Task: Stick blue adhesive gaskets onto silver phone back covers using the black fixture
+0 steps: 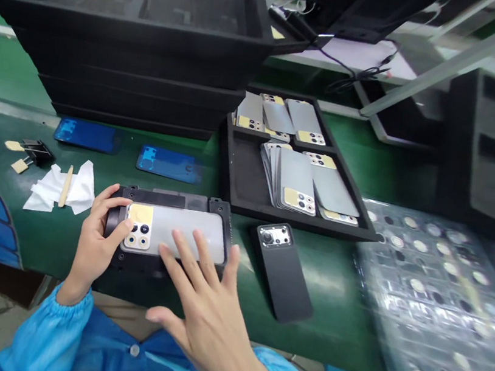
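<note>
A silver phone back cover (pixel 185 233) with a yellow patch and camera rings lies flat in a black fixture (pixel 158 199) in front of me. My left hand (pixel 100 235) is closed around the left end, its thumb on the cover beside the camera rings and its fingers over the fixture's edge. Over the cover's right half, my right hand (pixel 207 303) is spread with nothing in it. Its fingertips are on or just above the surface; I cannot tell which. To the right, a black phone-shaped block (pixel 287 277) with a camera plate lies on the table.
Stacked black trays (pixel 126 64) stand behind the fixture. Another tray (pixel 243 179) holds several silver covers. Two blue film-covered panels (pixel 170 164), a white cloth (pixel 84 184) with a wooden stick, and a binder clip (pixel 37 151) lie nearby. Clear plastic trays (pixel 432 310) are at right.
</note>
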Demonstrator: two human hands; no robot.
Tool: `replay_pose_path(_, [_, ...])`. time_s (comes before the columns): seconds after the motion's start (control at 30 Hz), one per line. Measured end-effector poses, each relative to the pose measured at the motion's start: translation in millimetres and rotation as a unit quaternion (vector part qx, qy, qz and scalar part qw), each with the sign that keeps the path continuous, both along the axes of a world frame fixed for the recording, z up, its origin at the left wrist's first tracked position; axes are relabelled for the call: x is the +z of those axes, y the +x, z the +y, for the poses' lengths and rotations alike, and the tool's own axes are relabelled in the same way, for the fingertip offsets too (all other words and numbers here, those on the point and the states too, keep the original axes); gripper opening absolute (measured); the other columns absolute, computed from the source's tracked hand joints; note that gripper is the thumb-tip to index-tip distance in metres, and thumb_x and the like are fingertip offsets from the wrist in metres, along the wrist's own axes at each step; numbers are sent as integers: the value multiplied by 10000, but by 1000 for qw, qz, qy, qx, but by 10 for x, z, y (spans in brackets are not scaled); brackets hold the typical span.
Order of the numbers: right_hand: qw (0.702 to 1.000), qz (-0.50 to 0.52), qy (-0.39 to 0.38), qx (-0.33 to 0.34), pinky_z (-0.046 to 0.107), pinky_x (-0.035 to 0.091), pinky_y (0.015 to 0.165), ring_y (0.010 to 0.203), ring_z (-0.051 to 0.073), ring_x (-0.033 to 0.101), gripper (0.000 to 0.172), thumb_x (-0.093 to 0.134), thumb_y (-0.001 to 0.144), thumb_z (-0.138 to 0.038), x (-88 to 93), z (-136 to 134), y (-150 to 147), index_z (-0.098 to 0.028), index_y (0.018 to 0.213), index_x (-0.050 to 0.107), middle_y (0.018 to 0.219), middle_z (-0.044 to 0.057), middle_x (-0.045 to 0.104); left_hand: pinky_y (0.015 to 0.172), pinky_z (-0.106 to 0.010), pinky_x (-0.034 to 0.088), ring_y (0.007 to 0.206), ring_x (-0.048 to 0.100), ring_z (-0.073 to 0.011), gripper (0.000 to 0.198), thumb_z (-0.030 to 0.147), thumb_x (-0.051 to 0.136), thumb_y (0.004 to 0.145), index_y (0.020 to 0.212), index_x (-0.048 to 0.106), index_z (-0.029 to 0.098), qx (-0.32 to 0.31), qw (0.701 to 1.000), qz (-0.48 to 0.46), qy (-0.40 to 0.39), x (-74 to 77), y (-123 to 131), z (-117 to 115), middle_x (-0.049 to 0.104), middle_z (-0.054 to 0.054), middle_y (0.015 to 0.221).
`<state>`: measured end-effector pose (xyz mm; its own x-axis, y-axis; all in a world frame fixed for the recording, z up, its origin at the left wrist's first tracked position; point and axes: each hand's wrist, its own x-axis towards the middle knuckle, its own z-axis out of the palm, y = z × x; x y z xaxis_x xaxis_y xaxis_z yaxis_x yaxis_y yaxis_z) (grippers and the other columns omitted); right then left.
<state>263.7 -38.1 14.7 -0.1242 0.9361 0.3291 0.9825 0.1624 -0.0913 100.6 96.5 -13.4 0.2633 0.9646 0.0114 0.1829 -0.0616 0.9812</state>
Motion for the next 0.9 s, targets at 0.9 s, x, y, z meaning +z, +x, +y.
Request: replay_pose_path(0.9, [980,138,-29,-140,848,221,1130,1529,436,355,472,334,1096,-448,-179,229,552,-224,1346,666,1632,170,433,1085,-406,486,1425,506,-335,288,393,754,821,1045,706,220,11,1000,5,-22,25,3,-14,476,-127,1582])
